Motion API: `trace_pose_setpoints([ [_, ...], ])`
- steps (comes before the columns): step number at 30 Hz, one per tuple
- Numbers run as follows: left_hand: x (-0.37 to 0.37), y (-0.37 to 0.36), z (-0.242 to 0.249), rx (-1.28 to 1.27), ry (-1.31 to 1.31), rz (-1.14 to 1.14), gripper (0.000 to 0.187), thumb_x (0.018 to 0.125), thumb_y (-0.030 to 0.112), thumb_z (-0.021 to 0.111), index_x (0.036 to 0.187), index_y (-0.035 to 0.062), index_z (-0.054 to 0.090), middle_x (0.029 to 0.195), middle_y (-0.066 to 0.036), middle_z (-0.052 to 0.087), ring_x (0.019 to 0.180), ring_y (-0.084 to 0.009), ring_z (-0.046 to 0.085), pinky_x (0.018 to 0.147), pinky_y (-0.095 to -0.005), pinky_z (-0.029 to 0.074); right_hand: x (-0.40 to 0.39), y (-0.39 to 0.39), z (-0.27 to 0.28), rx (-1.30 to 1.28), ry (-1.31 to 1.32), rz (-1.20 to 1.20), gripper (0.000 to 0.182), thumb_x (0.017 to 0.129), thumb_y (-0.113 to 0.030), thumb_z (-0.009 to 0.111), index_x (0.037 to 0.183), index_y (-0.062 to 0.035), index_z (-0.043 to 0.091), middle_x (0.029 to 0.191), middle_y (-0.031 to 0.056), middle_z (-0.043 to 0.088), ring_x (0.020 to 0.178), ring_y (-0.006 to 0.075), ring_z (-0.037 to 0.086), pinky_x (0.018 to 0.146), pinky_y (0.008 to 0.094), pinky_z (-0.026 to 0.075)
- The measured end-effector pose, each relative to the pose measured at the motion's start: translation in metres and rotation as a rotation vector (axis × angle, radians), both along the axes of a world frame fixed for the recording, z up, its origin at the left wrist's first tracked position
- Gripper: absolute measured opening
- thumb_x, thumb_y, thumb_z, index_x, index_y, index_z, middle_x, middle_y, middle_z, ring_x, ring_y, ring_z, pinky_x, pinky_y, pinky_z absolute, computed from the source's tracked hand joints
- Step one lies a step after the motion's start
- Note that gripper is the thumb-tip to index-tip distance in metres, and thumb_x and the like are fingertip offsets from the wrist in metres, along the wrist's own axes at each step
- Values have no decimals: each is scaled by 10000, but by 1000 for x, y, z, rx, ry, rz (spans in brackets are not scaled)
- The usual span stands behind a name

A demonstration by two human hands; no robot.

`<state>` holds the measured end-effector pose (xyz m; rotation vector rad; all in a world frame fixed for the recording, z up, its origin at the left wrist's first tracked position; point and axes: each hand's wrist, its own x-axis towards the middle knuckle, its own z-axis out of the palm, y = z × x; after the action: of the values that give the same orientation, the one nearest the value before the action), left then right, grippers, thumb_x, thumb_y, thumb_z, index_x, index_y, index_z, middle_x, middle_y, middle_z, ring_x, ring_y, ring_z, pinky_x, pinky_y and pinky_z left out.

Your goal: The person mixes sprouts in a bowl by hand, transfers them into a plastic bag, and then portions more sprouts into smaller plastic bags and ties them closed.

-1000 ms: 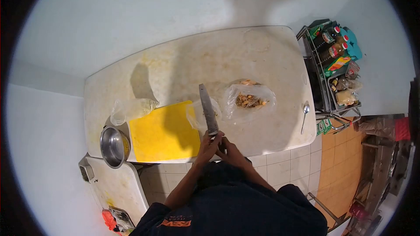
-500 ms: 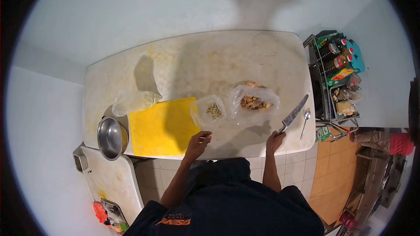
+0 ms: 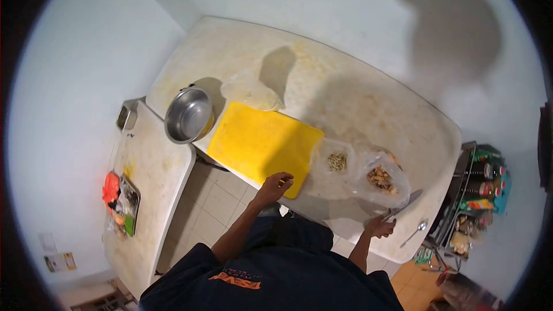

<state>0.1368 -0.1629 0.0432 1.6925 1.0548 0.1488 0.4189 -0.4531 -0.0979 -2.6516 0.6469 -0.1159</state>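
My left hand [image 3: 276,187] is over the near right corner of the yellow cutting board [image 3: 253,138]. Its fingers are loosely bent and a little apart, with nothing seen in them. At the table's near right edge, my right hand [image 3: 379,228] is at the handle end of a knife [image 3: 406,201], whose blade points right and away from me; the grip is partly hidden. Beyond that hand sits an open clear plastic bag [image 3: 397,193] of brown chopped pieces. Left of it, another clear bag [image 3: 331,151] holds small pale-green pieces.
A metal bowl [image 3: 189,115] stands left of the board, with a filled plastic bag [image 3: 247,91] behind it. A spoon [image 3: 415,232] lies at the right. Bottles [image 3: 487,170] fill a rack beside the table [image 3: 368,103]. A second table [image 3: 155,184] joins at left.
The view has turned left, showing more of the second table. My left hand has come over the board's corner. My right hand and the knife have shifted slightly, with the fingers extending more.
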Motion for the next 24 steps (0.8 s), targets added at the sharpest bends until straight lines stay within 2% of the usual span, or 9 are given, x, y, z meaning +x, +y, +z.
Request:
trace_pose_setpoints([
  [5,-31,-2,1,3,16,102,317,934,243,630,1137,1,656,1011,-147,692,879,-242,674,798,-357,547,30,17,11,126,-398,321,556,879,-239,629,1371,-97,412,1301,219,441,1182,447,413,929,598,411],
  [6,-35,-1,4,-5,27,126,316,935,244,629,1137,3,656,1009,-145,691,876,-239,674,799,-357,548,26,40,41,102,-538,421,513,925,-245,601,1353,-42,403,1288,224,453,1174,409,417,956,545,400],
  [10,-56,5,14,-5,6,226,313,939,235,627,1151,6,654,1033,-145,689,878,-232,673,802,-356,549,22,122,111,228,-768,756,429,952,-209,578,1306,-8,442,1248,209,488,1117,349,455,960,465,402],
  [12,-68,8,23,2,1,264,311,941,228,626,1158,8,655,1055,-149,691,884,-233,675,805,-354,548,8,171,131,410,-707,938,357,954,-175,581,1249,6,495,1169,179,534,1017,312,508,905,420,434],
  [14,-82,13,28,21,17,274,310,938,221,629,1163,10,657,1066,-153,693,893,-238,677,809,-354,546,-19,218,156,726,-405,1137,283,961,-147,582,1200,-2,536,1117,159,574,970,284,554,879,396,460],
  [16,-96,20,30,38,20,289,306,936,215,631,1165,15,660,1067,-155,696,898,-241,679,813,-355,545,-54,260,182,882,-106,1352,253,963,-132,581,1190,-24,553,1107,151,600,954,272,590,861,388,480],
  [19,-118,38,33,64,12,306,295,935,207,634,1162,21,665,1055,-152,701,901,-245,681,819,-358,543,-94,317,196,790,-111,1804,301,948,-158,585,1227,-49,564,1070,152,638,888,292,647,779,376,517],
  [22,-139,58,42,97,-29,316,280,935,192,637,1155,22,667,1048,-145,703,900,-244,682,822,-360,542,-125,362,210,547,-39,2072,353,945,-200,587,1276,-82,549,1046,156,657,878,333,655,775,393,528],
  [24,-157,76,45,145,-99,319,266,934,179,642,1148,25,671,1049,-141,704,897,-244,683,822,-358,542,-148,390,227,588,-16,1985,376,922,-172,609,1285,-93,550,988,144,653,830,318,647,755,391,522],
])
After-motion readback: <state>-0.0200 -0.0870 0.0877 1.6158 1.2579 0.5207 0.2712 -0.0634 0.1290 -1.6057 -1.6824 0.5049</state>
